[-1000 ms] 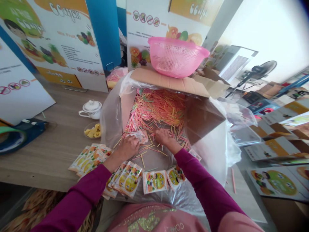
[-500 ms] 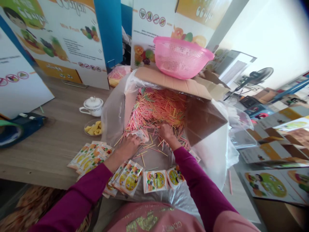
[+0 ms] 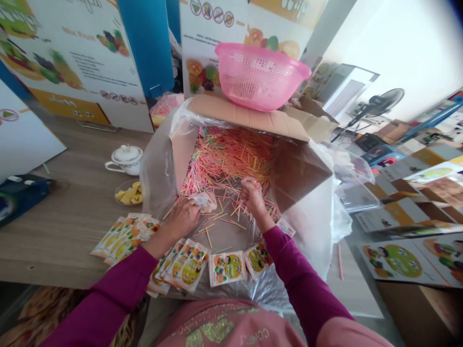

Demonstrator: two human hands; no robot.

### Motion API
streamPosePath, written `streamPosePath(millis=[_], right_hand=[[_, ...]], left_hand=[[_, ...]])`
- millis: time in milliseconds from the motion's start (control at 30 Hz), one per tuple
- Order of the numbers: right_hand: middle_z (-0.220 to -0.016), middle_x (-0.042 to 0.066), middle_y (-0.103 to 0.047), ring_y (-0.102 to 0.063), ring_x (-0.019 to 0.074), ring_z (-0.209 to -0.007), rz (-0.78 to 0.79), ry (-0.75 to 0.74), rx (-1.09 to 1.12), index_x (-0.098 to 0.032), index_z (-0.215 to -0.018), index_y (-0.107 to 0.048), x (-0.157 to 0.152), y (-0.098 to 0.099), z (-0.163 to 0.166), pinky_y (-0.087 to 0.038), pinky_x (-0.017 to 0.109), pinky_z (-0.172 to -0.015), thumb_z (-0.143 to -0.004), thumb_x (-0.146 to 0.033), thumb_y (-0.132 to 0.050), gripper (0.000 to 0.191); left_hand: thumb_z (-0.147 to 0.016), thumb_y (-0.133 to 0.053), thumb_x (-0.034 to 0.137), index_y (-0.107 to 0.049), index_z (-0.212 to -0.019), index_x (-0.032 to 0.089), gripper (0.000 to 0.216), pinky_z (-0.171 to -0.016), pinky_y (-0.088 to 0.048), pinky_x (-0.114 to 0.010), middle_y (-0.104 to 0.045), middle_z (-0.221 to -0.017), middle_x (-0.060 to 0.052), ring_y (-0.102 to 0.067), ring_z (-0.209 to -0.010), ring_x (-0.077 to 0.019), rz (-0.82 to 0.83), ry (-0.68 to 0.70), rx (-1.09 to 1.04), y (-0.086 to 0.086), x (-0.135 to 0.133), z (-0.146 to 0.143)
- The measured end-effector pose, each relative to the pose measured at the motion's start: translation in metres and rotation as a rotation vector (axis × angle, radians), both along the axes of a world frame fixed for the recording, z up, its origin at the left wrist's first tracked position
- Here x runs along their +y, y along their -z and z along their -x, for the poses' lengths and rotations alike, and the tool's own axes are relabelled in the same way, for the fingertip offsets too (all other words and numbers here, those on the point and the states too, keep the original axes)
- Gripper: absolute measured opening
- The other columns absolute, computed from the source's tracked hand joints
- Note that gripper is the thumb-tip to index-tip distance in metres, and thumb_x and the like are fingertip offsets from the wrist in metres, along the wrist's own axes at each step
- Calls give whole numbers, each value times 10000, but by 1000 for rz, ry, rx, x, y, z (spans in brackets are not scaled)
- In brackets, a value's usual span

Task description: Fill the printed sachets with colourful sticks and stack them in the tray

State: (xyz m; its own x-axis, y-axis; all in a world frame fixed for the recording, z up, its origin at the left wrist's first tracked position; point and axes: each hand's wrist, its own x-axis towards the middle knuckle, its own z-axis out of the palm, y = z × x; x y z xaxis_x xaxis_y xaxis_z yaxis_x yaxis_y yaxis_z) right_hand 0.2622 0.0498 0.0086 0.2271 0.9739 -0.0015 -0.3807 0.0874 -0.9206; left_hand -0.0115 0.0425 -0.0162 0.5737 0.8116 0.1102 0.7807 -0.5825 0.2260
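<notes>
A cardboard box (image 3: 300, 168) lined with clear plastic lies open toward me, filled with a heap of thin pink, yellow and green sticks (image 3: 231, 156). My left hand (image 3: 184, 217) is closed on a small clear packet (image 3: 204, 200) at the near edge of the heap. My right hand (image 3: 251, 190) is pinched shut among the sticks, raised slightly, with a few sticks in its fingers. Printed sachets (image 3: 226, 267) lie in a row on the plastic in front of me, with more sachets (image 3: 123, 236) fanned out on the table to the left.
A pink plastic basket (image 3: 258, 74) stands on the box's top flap. A white lidded cup (image 3: 125, 159) and a small dish of yellow snacks (image 3: 128, 193) sit on the wooden table (image 3: 68, 212). Printed display boards (image 3: 83, 62) stand behind; flat printed cartons (image 3: 401, 260) lie right.
My right hand has moved deeper into the stick heap and lifted, pinching sticks. My left hand has stayed on the packet. The view has shifted slightly.
</notes>
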Motion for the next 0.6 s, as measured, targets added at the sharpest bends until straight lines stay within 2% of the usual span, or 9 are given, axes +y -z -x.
streamPosePath(millis=[67, 133, 200, 300, 367, 433, 500, 600], right_hand=[[-515, -147, -225, -151, 75, -440, -25, -3, -63, -248, -824, -597, 0, 4, 5, -206, 220, -421, -783, -516, -805, 342], [-536, -113, -303, -247, 100, -464, -61, -58, -270, -236, -860, -651, -3, 11, 11, -290, 245, -474, -911, -657, -648, 424], [-575, -65, -409, -358, 127, -529, -89, -168, -508, -231, -786, -647, -7, 20, 15, -354, 272, -546, -968, -715, -536, 529], [-602, -29, -464, -410, 146, -616, -119, -344, -767, -237, -607, -530, -12, 32, 17, -372, 292, -621, -908, -734, -621, 588], [-591, -28, -436, -387, 147, -627, -155, -402, -913, -243, -572, -457, -13, 38, 14, -356, 298, -634, -921, -726, -587, 610], [-592, -25, -417, -374, 150, -621, -192, -414, -1017, -246, -577, -416, -10, 43, 10, -338, 301, -622, -971, -692, -497, 600], [-585, -27, -396, -363, 150, -607, -203, -401, -1032, -249, -579, -387, -7, 47, 6, -323, 299, -602, -984, -657, -488, 584], [-585, -30, -366, -354, 151, -614, -203, -373, -1033, -252, -583, -364, -5, 51, 4, -320, 294, -599, -984, -652, -495, 582]], left_hand=[[-991, -558, 247, -768, -813, 193, 281, -931, -561, -420, -765, -959, -132, -703, -971, -288, 23, 35, -50, 1, 1, 7], [-985, -540, 228, -751, -789, 197, 291, -904, -558, -403, -760, -941, -120, -702, -930, -272, 39, 54, -98, 3, 3, 13], [-976, -530, 200, -740, -784, 198, 284, -893, -552, -399, -759, -951, -119, -702, -932, -272, 33, 43, -134, 7, 4, 16], [-937, -563, 155, -731, -781, 195, 233, -902, -543, -399, -755, -943, -121, -699, -943, -276, 12, 8, -185, 14, 6, 14], [-899, -589, 115, -719, -749, 193, 213, -878, -538, -380, -746, -896, -110, -694, -910, -263, 22, -34, -226, 17, 6, 11], [-887, -600, 99, -704, -708, 192, 226, -825, -527, -350, -730, -837, -92, -682, -843, -237, 49, -89, -258, 18, 7, 8], [-882, -613, 99, -689, -672, 190, 242, -782, -512, -328, -716, -798, -78, -670, -799, -217, 68, -149, -270, 17, 8, 8], [-859, -631, 84, -694, -671, 184, 222, -798, -512, -323, -714, -802, -76, -676, -826, -217, 56, -188, -221, 15, 7, 9]])
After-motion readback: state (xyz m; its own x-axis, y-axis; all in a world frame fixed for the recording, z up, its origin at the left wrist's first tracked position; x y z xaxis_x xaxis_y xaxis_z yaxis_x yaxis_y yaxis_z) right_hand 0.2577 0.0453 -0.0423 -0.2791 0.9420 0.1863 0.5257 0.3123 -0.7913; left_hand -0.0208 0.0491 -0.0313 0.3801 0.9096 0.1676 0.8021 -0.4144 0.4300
